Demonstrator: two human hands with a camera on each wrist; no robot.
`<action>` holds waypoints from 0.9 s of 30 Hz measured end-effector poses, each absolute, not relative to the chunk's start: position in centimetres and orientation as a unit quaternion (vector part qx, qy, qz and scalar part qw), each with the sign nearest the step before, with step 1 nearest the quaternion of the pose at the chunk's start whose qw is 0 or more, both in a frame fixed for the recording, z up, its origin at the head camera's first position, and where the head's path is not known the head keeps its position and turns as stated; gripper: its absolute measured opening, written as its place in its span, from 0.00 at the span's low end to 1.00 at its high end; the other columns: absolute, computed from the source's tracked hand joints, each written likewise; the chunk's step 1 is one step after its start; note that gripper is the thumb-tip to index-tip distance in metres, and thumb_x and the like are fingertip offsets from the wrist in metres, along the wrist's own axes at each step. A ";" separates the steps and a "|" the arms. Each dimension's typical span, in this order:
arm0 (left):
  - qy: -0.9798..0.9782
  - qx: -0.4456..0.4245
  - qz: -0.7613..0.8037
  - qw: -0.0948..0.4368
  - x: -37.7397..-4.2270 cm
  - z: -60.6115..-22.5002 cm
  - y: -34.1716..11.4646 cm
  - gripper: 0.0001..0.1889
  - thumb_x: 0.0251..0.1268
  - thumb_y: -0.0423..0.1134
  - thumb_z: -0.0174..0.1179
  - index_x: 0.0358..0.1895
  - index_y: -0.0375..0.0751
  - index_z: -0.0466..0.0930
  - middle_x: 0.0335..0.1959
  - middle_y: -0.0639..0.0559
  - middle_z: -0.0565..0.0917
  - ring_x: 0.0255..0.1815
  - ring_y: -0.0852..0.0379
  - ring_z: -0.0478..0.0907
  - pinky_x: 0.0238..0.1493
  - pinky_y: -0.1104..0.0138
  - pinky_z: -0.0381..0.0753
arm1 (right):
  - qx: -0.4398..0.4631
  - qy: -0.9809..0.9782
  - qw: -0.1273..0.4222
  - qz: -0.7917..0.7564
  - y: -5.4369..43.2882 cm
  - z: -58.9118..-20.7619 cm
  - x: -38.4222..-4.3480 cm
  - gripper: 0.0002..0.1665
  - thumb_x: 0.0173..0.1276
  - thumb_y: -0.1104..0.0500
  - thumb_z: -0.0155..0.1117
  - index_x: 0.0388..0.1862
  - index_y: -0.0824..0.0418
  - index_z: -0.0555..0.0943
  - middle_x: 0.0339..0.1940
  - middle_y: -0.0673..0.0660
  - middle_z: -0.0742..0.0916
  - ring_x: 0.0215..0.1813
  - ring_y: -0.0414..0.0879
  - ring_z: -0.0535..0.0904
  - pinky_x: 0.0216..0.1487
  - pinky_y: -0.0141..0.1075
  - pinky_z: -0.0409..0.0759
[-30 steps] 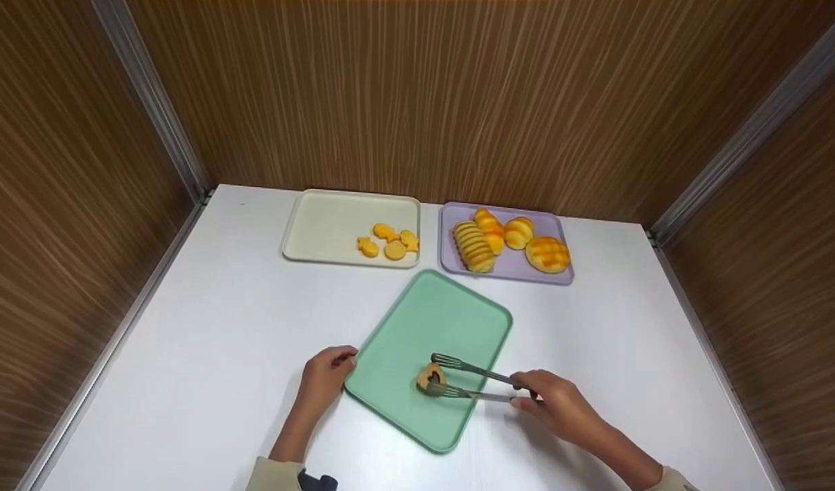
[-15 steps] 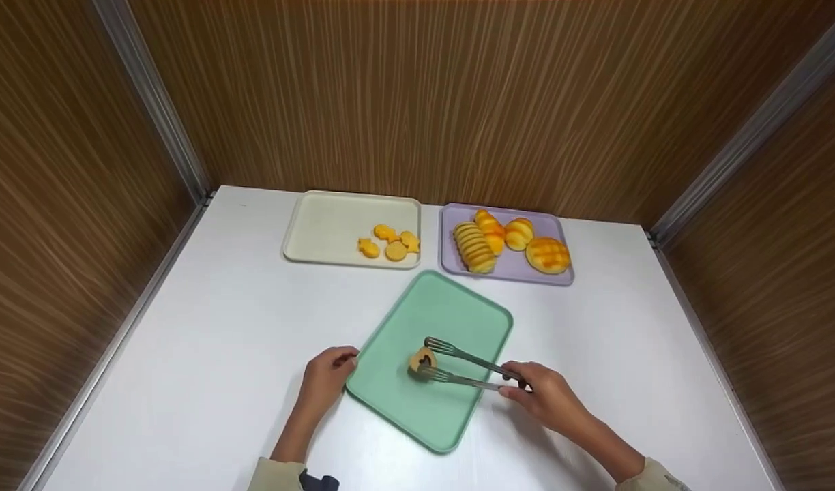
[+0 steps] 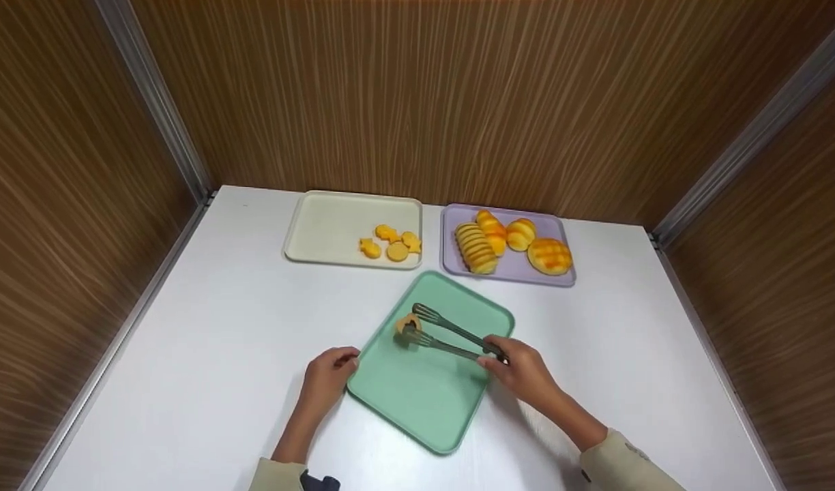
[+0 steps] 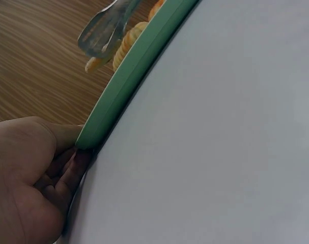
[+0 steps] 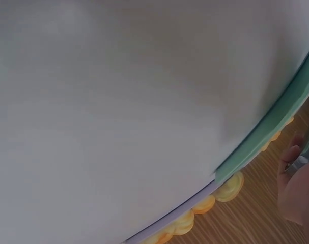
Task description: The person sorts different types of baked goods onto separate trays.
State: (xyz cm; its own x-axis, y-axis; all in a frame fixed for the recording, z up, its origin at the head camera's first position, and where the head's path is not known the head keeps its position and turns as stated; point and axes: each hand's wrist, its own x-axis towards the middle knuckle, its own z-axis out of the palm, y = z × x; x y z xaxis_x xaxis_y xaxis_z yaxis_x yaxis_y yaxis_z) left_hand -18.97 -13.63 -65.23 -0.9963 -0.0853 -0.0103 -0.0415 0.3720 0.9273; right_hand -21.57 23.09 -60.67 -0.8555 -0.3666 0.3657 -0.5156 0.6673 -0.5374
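My left hand (image 3: 325, 382) pinches the left edge of a green tray (image 3: 417, 402) near its front corner; the left wrist view shows the thumb on the rim (image 4: 101, 119) and fingers tucked against its underside. My right hand (image 3: 523, 374) grips slotted metal tongs (image 3: 458, 331) reaching over the tray from the right. At their tips is a small tan cookie (image 3: 406, 322) with a dark centre, near the tray's left edge. The lower tip overlaps it, while the upper tip lies a little beyond. In the right wrist view, only part of the right hand (image 5: 299, 190) shows at the edge.
Behind stands a cream tray (image 3: 329, 228) with several small yellow biscuits (image 3: 388, 233). To its right, a lilac tray (image 3: 513, 273) carries several breads, among them a striped roll (image 3: 476, 249) and a round bun (image 3: 550, 256). Wood-grain panels (image 3: 417, 102) enclose the white table (image 3: 220, 327).
The right hand has moved forward and left with the tongs, and the cookie has travelled with them from the front middle of the green tray toward its left edge. The left hand stays put.
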 end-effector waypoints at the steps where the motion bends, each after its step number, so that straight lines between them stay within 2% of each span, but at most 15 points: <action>1: -0.828 0.038 -0.559 0.019 -19.0 -65.3 -13.6 0.11 0.70 0.35 0.62 0.51 0.40 0.86 0.43 0.48 0.87 0.45 0.54 0.82 0.49 0.61 0.80 | 0.238 -0.907 0.111 0.329 22.7 -60.6 -21.9 0.18 0.64 0.56 0.74 0.50 0.61 0.84 0.34 0.49 0.85 0.33 0.42 0.75 0.35 0.34 0.74; 9: -0.827 0.033 -0.561 0.020 -19.0 -65.2 -13.7 0.11 0.70 0.35 0.62 0.51 0.39 0.86 0.43 0.47 0.87 0.45 0.53 0.82 0.49 0.59 0.81 | 0.222 -0.909 0.120 0.333 19.6 -59.8 -24.7 0.19 0.67 0.53 0.71 0.52 0.62 0.84 0.40 0.54 0.89 0.36 0.41 0.79 0.39 0.41 0.80; 17: -0.829 0.032 -0.558 0.019 -19.0 -65.3 -13.9 0.10 0.70 0.35 0.62 0.51 0.39 0.86 0.42 0.47 0.87 0.44 0.54 0.81 0.48 0.59 0.80 | 0.210 -0.905 0.129 0.346 15.9 -59.6 -27.1 0.19 0.68 0.53 0.71 0.50 0.65 0.83 0.40 0.59 0.89 0.40 0.51 0.83 0.44 0.49 0.82; 27: -0.829 0.032 -0.558 0.023 -18.9 -65.4 -13.8 0.10 0.70 0.35 0.62 0.51 0.40 0.86 0.43 0.48 0.87 0.45 0.54 0.82 0.48 0.60 0.81 | 0.182 -0.914 0.112 0.344 11.5 -58.9 -29.8 0.19 0.70 0.50 0.68 0.50 0.63 0.83 0.39 0.58 0.88 0.39 0.50 0.82 0.44 0.49 0.81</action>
